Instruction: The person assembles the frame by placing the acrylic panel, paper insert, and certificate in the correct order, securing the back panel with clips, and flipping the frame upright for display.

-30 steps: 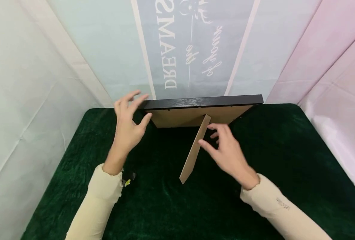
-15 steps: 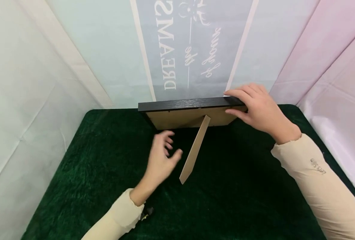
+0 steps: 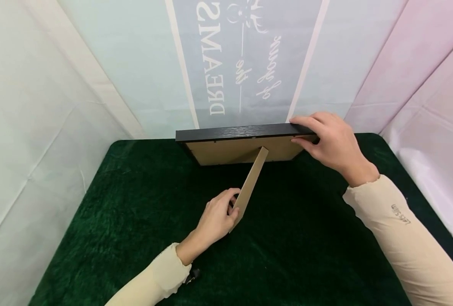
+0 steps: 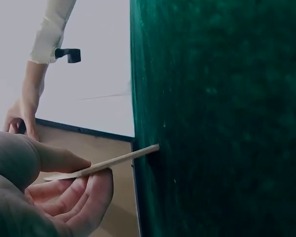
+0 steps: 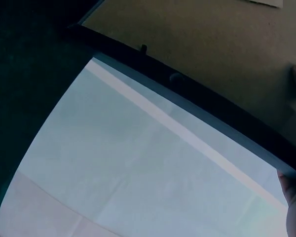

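Observation:
A black picture frame (image 3: pixel 234 132) stands at the far side of the green cloth, its brown backing board (image 3: pixel 222 152) facing me. From the backing an easel leg (image 3: pixel 251 180) slants out toward me. My left hand (image 3: pixel 216 216) pinches the leg near its lower end; in the left wrist view the thumb lies on one face and the curled fingers (image 4: pixel 96 197) on the other. At the frame's top right corner my right hand (image 3: pixel 331 142) grips the top bar, fingers over the far side and thumb against the backing.
Green plush cloth (image 3: pixel 134 204) covers the table. Behind the frame hangs a pale printed backdrop (image 3: pixel 157 63) with upside-down lettering, and white drapes (image 3: pixel 27 148) line the left side. A small dark device (image 3: pixel 192 276) sits at my left wrist.
My left hand has left the frame's top left corner and come down to pinch the leg. My right hand has gone from beside the leg to the frame's top right corner.

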A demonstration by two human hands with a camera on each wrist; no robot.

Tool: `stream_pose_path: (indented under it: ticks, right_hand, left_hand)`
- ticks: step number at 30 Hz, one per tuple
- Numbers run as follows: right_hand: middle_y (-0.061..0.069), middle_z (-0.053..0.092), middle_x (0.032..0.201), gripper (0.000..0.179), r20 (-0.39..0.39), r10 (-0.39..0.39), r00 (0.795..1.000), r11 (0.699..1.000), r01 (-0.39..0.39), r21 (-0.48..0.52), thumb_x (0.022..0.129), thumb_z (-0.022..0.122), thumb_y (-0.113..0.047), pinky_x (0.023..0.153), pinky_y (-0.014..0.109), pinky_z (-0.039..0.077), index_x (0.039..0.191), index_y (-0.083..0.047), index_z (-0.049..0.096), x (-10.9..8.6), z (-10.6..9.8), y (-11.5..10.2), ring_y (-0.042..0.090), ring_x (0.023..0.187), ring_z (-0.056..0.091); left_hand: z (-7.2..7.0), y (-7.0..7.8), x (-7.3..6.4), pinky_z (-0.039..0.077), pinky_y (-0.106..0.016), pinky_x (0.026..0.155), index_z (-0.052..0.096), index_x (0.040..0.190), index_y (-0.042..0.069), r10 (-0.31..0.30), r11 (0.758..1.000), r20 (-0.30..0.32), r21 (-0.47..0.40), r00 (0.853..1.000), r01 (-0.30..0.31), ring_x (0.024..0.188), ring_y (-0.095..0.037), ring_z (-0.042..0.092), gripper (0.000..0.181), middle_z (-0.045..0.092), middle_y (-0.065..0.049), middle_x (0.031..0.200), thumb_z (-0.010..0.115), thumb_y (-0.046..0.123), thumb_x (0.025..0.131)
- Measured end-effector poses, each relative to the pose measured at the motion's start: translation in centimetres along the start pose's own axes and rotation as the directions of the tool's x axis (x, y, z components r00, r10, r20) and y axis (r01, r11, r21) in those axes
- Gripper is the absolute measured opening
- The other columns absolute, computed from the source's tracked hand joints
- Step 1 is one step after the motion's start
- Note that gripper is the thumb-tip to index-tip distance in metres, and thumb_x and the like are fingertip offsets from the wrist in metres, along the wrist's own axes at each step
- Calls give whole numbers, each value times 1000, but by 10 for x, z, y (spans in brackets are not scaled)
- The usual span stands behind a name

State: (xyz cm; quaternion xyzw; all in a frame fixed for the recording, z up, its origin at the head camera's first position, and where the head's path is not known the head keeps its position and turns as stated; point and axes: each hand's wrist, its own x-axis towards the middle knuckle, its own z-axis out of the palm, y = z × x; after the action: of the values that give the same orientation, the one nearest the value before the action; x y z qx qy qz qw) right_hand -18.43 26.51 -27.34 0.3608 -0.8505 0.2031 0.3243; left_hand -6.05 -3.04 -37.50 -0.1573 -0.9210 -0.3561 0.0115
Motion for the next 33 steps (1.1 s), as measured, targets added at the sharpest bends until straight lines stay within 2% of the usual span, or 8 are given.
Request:
stream_pose_path:
  ticks: [4, 7, 10, 17, 25, 28, 30, 33]
  right_hand:
    - [12, 69, 100, 52, -4, 8, 1000, 999, -8, -43, 78, 86, -15, 79, 47, 50, 127, -17, 68, -5, -1, -2, 31, 92, 62]
    - [13, 70, 101, 50, -17, 12, 1000, 997, -13, -79, 81, 84, -17, 81, 46, 50, 128, -17, 68, -8, -2, -6, 32, 92, 63]
    - [13, 71, 100, 51, -58, 14, 998, 994, -20, -105, 79, 85, -16, 79, 48, 50, 128, -17, 68, -11, -3, -13, 33, 88, 62]
    - [14, 72, 103, 53, -116, 63, 991, 978, -84, -192, 80, 84, -15, 74, 49, 51, 130, -17, 67, -21, -7, -34, 34, 86, 63]
    - [15, 73, 102, 54, -193, 102, 976, 957, -149, -250, 79, 84, -11, 73, 50, 51, 130, -16, 67, -24, -6, -60, 37, 85, 64]
    - [14, 73, 101, 53, -126, 124, 984, 967, -148, -206, 80, 83, -16, 73, 50, 50, 130, -19, 67, -23, -16, -65, 36, 86, 64]
    - [11, 73, 106, 56, -9, 152, 988, 979, -152, -133, 81, 82, -20, 75, 47, 49, 134, -22, 64, -21, -28, -63, 31, 90, 63]
    - [1, 70, 115, 68, 171, 171, 970, 985, -173, 0, 80, 84, -22, 79, 32, 45, 142, -29, 56, -23, -48, -49, 15, 99, 59]
  left_hand:
    - [-4, -4, 2, 54, -26, 66, 58, 131, 18, 16, 998, -42, 58, 999, -13, 84, -12, 64, 43, 64, -1, 106, 69, 7, 91]
    - [-9, -10, 6, 59, -37, 74, 58, 131, 19, 6, 997, -56, 79, 998, -1, 97, -19, 69, 42, 65, -3, 111, 68, 7, 92]
    - [-14, -18, 13, 59, -43, 77, 60, 129, 21, -8, 997, -70, 81, 998, 13, 102, -22, 69, 40, 66, -3, 112, 68, 8, 92]
    - [-23, -32, 27, 58, -41, 77, 67, 114, 22, -33, 998, -110, 53, 993, 39, 94, -18, 68, 26, 68, 0, 104, 71, 9, 91]
    - [-34, -42, 41, 58, -38, 74, 72, 108, 19, -22, 995, -138, 96, 990, 36, 90, -17, 69, 20, 70, -2, 100, 74, 10, 90]
    - [-39, -47, 44, 58, -37, 74, 73, 105, 18, -37, 994, -153, 95, 988, 52, 88, -17, 68, 18, 70, -2, 99, 74, 10, 89]
    - [-42, -50, 44, 59, -37, 74, 74, 103, 18, -50, 994, -164, 86, 985, 65, 87, -17, 68, 16, 70, -2, 98, 74, 9, 89]
    - [-44, -54, 43, 59, -36, 75, 74, 102, 17, -61, 995, -165, 68, 984, 73, 86, -17, 67, 15, 70, -1, 98, 74, 10, 89]
